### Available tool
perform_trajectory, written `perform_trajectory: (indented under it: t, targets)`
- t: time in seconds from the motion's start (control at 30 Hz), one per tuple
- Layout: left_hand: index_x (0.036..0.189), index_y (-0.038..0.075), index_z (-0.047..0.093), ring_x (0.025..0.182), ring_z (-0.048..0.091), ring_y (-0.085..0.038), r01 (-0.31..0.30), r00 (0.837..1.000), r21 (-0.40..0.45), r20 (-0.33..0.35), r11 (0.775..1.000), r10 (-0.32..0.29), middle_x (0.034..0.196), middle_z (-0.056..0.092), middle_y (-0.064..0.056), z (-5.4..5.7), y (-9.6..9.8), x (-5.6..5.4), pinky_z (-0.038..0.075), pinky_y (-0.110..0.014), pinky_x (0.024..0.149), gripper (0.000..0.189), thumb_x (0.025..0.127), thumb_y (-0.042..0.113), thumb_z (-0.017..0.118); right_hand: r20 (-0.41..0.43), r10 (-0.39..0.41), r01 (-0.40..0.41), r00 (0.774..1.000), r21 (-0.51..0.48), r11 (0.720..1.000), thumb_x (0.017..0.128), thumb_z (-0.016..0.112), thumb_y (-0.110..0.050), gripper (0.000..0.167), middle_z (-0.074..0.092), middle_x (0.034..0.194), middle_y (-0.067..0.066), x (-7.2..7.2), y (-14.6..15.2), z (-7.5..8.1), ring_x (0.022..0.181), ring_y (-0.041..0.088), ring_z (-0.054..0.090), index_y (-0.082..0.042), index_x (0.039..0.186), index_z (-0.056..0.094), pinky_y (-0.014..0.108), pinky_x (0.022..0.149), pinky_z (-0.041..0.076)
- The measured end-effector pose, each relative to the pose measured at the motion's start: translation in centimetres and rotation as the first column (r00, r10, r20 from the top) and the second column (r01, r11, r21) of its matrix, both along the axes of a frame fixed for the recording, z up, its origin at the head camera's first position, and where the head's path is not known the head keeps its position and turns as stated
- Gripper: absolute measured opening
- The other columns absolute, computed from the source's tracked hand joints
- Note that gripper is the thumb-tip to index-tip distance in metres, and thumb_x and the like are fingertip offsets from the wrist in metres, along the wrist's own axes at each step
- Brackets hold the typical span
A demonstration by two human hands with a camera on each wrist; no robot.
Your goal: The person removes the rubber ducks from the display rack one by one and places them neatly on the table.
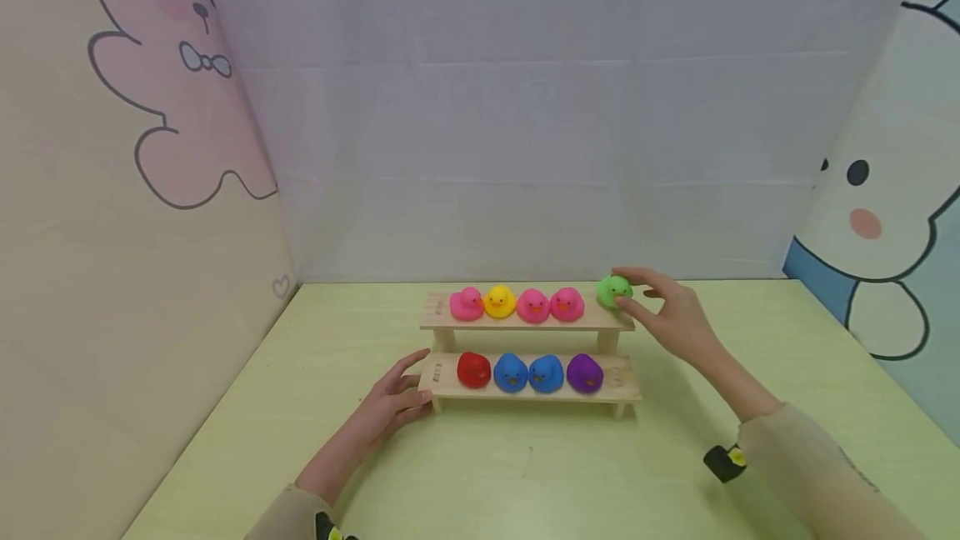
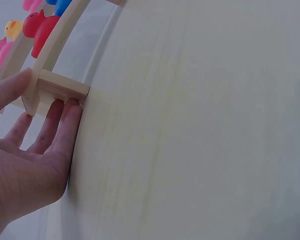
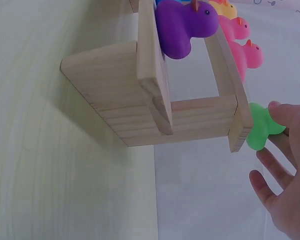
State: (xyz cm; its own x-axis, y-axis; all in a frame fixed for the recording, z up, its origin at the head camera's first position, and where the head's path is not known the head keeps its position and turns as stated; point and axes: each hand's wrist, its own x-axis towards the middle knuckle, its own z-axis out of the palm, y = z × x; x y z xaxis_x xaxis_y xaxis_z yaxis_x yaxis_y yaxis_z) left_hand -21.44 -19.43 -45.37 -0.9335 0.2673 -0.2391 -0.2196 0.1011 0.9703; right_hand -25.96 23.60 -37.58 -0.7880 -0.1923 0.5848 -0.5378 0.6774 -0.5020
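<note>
Thumb and index finger of my right hand [image 1: 681, 322] pinch a light green rubber duck [image 1: 612, 288] at the right end of the upper board [image 1: 589, 315] of a two-tier wooden rack. In the right wrist view this duck [image 3: 259, 129] is right at the board's end, the other fingers spread below. My left hand [image 1: 390, 400] holds the left end of the lower board [image 1: 446, 382]. The left wrist view has its thumb [image 2: 19, 86] at the board's edge and the fingers against the rack's end support [image 2: 65, 86].
Upstairs sit a yellow duck [image 1: 499, 302] and three pink ducks, one of them [image 1: 567, 305] nearest the green one. Below are a red duck [image 1: 474, 370], two blue ducks [image 1: 511, 373] and a purple duck [image 1: 585, 373]. A pale curtain [image 1: 525, 148] hangs behind the table [image 1: 525, 473].
</note>
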Motion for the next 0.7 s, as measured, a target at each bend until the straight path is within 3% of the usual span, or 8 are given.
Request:
perform_trajectory:
  t: [0.2,0.4,0.47,0.7]
  targets:
    - [0.155,0.027,0.029,0.115,0.061,-0.019,-0.003,1.0,0.004,-0.001,1.0,0.003,0.145,0.046,-0.021,0.0,0.0,0.0,0.054,-0.034,0.1,0.073,0.093,0.022,0.067,0.009,-0.033,0.033,0.999,-0.017,0.999,0.09,0.073,-0.017,0.042,0.07,0.123,0.007,-0.8,1.1,-0.5,0.107,-0.012,0.053,-0.015,0.131,0.062,0.014,0.085,0.049]
    - [0.155,0.025,0.029,0.115,0.062,-0.019,0.001,1.0,0.005,-0.009,1.0,-0.001,0.145,0.047,-0.022,0.0,-0.1,0.0,0.054,-0.034,0.099,0.073,0.093,0.021,0.067,0.04,-0.08,0.081,0.996,-0.032,0.996,0.091,0.071,-0.02,0.043,0.069,0.125,0.009,-1.7,2.3,-1.2,0.106,-0.012,0.054,-0.015,0.133,0.062,0.025,0.085,0.054]
    - [0.155,0.024,0.029,0.115,0.062,-0.018,0.009,1.0,0.006,-0.012,1.0,-0.009,0.145,0.046,-0.022,-0.1,-0.2,0.0,0.054,-0.034,0.1,0.073,0.093,0.021,0.067,0.054,-0.09,0.092,0.995,-0.047,0.995,0.092,0.071,-0.02,0.042,0.069,0.124,0.011,-1.8,2.7,-1.4,0.106,-0.009,0.056,-0.016,0.133,0.062,0.028,0.085,0.055]
    - [0.156,0.026,0.028,0.116,0.061,-0.018,0.033,0.999,0.007,-0.016,0.999,-0.033,0.146,0.046,-0.021,-0.1,-0.2,0.1,0.053,-0.034,0.101,0.072,0.095,0.019,0.065,0.094,-0.115,0.118,0.989,-0.027,0.993,0.093,0.069,-0.023,0.043,0.068,0.125,0.013,-2.3,3.8,-2.1,0.111,0.025,0.062,-0.014,0.134,0.06,0.036,0.086,0.053]
